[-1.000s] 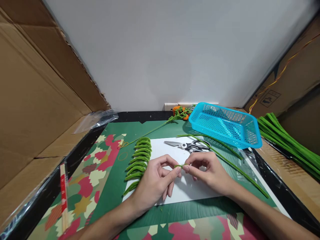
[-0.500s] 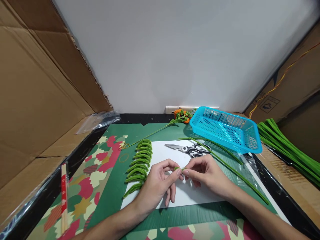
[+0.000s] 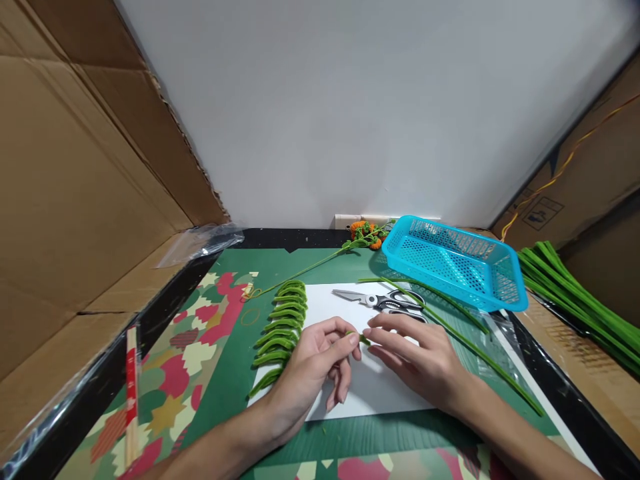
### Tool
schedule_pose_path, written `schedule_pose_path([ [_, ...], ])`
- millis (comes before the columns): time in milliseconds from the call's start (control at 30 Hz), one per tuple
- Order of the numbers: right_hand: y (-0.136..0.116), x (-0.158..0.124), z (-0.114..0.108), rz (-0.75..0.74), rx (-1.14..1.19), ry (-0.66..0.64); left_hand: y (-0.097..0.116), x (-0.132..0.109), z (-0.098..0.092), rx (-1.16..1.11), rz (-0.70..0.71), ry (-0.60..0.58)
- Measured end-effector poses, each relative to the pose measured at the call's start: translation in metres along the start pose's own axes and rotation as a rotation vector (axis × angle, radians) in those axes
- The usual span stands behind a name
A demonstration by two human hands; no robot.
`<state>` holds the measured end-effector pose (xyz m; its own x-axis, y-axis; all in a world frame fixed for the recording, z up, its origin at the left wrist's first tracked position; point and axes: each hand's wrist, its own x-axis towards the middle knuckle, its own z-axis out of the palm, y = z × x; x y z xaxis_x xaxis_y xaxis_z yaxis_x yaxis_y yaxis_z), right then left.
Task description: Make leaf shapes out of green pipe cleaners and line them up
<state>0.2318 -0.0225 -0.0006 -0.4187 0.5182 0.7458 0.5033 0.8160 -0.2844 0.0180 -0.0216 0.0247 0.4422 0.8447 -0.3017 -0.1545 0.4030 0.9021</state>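
My left hand (image 3: 316, 365) pinches a short green pipe cleaner piece (image 3: 365, 340) between thumb and forefinger; most of the piece is hidden by the fingers. Close to its free end is my right hand (image 3: 431, 357), fingers stretched and apart, holding nothing I can see. Both hands are over a white sheet (image 3: 350, 403). To the left, a row of folded green pipe cleaner leaves (image 3: 280, 325) lies along the sheet's edge. Scissors (image 3: 373, 300) rest on the sheet beyond the hands, beside long green pipe cleaners (image 3: 493, 363).
A blue perforated basket (image 3: 453, 293) stands at the back right, with a bundle of green pipe cleaners (image 3: 583, 293) farther right. An orange flower on a green stem (image 3: 320, 259) lies at the back. Wrapped chopsticks (image 3: 131, 393) lie at left. Cardboard walls flank the table.
My right hand has let go of the green piece, its fingers opening out and shifting slightly right. My left hand still pinches it. The view has shifted slightly.
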Motion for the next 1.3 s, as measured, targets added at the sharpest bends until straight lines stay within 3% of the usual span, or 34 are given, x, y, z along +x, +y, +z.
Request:
schedule_pose_path([
  [267, 0.001, -0.005, -0.01, -0.181, -0.243, -0.09, 0.0, -0.001, -0.001, -0.015, -0.107, -0.093],
  [367, -0.005, -0.003, -0.008, -0.165, -0.205, -0.089, -0.001, -0.001, -0.001, -0.001, -0.08, -0.097],
  [433, -0.01, 0.001, -0.005, -0.011, -0.03, -0.083, -0.002, -0.001, -0.003, 0.079, -0.033, -0.099],
  [467, -0.013, 0.003, -0.003, 0.138, 0.113, -0.087, -0.002, -0.002, -0.003, 0.147, 0.0, -0.091],
  [600, -0.015, 0.012, 0.006, 0.884, 0.963, -0.214, -0.003, -0.008, -0.005, 0.528, 0.175, 0.031],
  [633, -0.013, 0.012, 0.008, 1.011, 1.141, -0.246, -0.003, -0.009, -0.005, 0.588, 0.206, 0.06],
  [700, -0.01, 0.012, 0.009, 1.11, 1.317, -0.299, -0.003, -0.009, -0.005, 0.611, 0.205, 0.073],
  [800, -0.007, 0.008, 0.006, 0.951, 1.086, -0.296, -0.002, -0.005, -0.006, 0.456, 0.123, 0.018],
  [933, -0.006, 0.004, -0.002, 0.33, 0.321, -0.169, -0.002, 0.003, -0.009, 0.2, 0.075, -0.043],
  [1000, -0.005, 0.003, -0.005, 0.054, 0.044, -0.122, -0.002, 0.006, -0.01, 0.131, 0.038, -0.083],
  [1100, -0.005, 0.003, -0.005, -0.085, -0.066, -0.088, -0.001, 0.006, -0.009, 0.12, 0.002, -0.15],
  [1167, -0.009, 0.004, -0.001, 0.054, 0.084, -0.093, -0.001, 0.004, -0.007, 0.168, 0.012, -0.166],
  [1233, -0.014, 0.005, 0.006, 0.4, 0.397, -0.133, -0.002, 0.0, -0.006, 0.276, 0.049, -0.114],
  [1300, -0.019, 0.006, 0.015, 0.793, 0.806, -0.215, -0.007, -0.003, -0.006, 0.421, 0.131, 0.02],
])
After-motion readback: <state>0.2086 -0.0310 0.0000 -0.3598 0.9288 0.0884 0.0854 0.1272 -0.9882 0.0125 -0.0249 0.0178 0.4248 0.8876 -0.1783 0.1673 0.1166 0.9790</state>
